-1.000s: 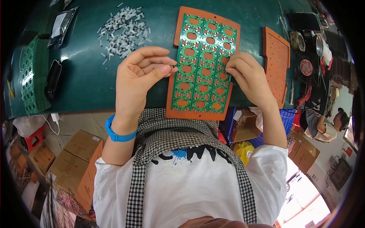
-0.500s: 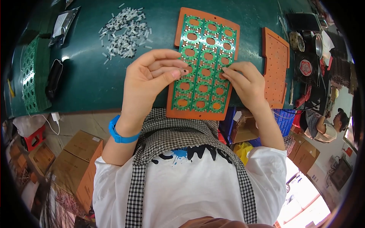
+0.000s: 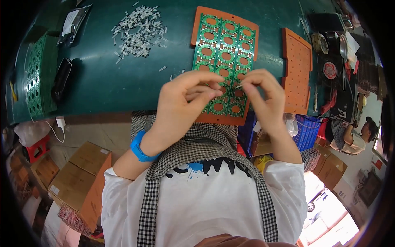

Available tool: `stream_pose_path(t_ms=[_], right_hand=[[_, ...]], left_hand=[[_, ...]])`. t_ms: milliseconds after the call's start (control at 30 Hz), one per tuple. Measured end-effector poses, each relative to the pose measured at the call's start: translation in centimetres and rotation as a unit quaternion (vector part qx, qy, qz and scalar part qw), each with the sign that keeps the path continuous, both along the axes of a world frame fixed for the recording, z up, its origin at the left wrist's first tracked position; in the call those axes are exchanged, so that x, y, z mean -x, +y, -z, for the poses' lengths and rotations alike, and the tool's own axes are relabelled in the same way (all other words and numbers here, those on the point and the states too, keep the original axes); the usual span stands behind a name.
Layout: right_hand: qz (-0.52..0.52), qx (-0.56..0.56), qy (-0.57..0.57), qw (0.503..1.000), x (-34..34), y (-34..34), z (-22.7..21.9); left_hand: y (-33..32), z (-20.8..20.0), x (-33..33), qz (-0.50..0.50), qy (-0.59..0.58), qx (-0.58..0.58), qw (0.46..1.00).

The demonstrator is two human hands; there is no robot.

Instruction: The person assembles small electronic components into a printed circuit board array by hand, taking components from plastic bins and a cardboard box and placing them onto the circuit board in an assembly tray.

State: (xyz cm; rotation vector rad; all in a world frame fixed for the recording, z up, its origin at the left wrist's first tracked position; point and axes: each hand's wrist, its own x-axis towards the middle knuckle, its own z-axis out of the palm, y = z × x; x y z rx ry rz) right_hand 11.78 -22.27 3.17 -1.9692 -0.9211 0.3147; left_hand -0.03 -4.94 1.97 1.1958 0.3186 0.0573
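A green circuit board panel (image 3: 218, 46) with rows of oval cut-outs lies in an orange tray (image 3: 195, 36) in front of me. My left hand (image 3: 179, 105) is over the panel's lower left part, thumb and fingertips drawn together; whatever they hold, if anything, cannot be made out. At the panel's right side, my right hand (image 3: 269, 96) pinches a small pale strip (image 3: 239, 86) between thumb and forefinger. The strip points left toward my left fingertips. My hands cover part of the panel's lower rows.
A heap of small clear-white strips (image 3: 138, 47) lies on the green table, with a few loose ones near my left hand. Another orange tray (image 3: 297, 76) is at right. Stacked green panels (image 3: 39, 78) and a black pouch (image 3: 61, 80) are at left. A person sits far right.
My left hand has moved right, further over the panel. My right hand has shifted slightly down, and a pale strip now shows in its fingers. Loose strips now show near my left hand.
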Motion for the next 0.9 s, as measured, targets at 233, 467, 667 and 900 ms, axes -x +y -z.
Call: stream_pose_path(t_ms=[233, 467, 667, 900], right_hand=[[-0.091, 0.123, -0.118, 0.981, -1.7, -1.3, 0.0], [-0.120, 0.145, -0.148, 0.971, -2.0, -1.1, -0.1], [-0.091, 0.134, -0.205, 0.965, -1.4, -1.5, 1.0], [-0.106, 0.132, -0.316, 0.933, -0.4, -2.4, 1.1]], left_hand=[[2.2, 0.6, -0.4, -0.112, -0.047, -0.064, 0.990], [2.6, 0.9, -0.4, -0.139, -0.050, -0.106, 0.983], [2.3, 1.2, -0.3, -0.109, -0.053, -0.035, 0.992], [2.0, 1.0, -0.1, -0.004, -0.005, 0.089, 0.996]])
